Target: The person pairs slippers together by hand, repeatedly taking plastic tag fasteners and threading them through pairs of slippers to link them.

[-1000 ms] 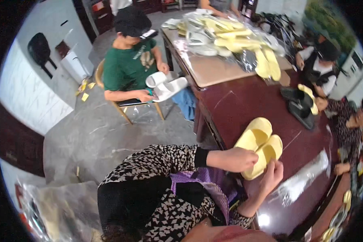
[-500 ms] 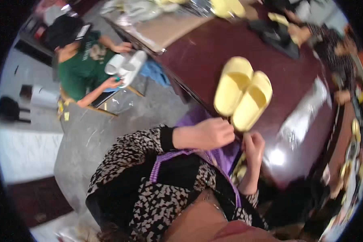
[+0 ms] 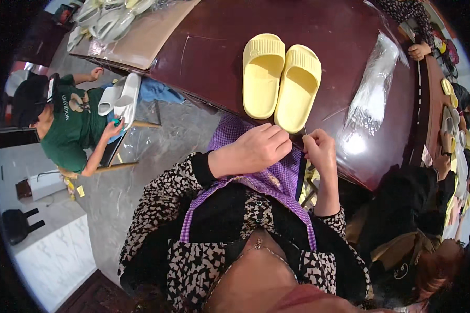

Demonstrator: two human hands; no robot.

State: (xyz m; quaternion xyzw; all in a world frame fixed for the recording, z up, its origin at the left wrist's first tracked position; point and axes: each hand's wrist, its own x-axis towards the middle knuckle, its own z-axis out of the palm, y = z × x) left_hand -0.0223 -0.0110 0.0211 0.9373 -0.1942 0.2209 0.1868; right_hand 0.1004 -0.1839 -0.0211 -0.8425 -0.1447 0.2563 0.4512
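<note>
Two pale yellow slippers (image 3: 279, 78) lie side by side, soles down, on the dark red-brown table (image 3: 209, 57), their heels toward me. My left hand (image 3: 253, 150) is curled shut at the table's near edge, just below the slippers, over my purple checked apron (image 3: 269, 180). My right hand (image 3: 320, 151) is beside it with fingertips pinched together close to the heel of the right slipper. A thin pale strand shows by those fingertips; I cannot tell whether it is held. Neither hand touches the slippers.
A crumpled clear plastic bag (image 3: 373, 88) lies on the table right of the slippers. A seated person in a green shirt (image 3: 70, 125) holds white slippers (image 3: 119, 99) at left. More slippers (image 3: 107, 18) are piled on a beige board. Other people sit at right.
A second ago both my hands held the yellow slippers at the table edge. The slippers now lie on the table and my hands have drawn back toward my lap.
</note>
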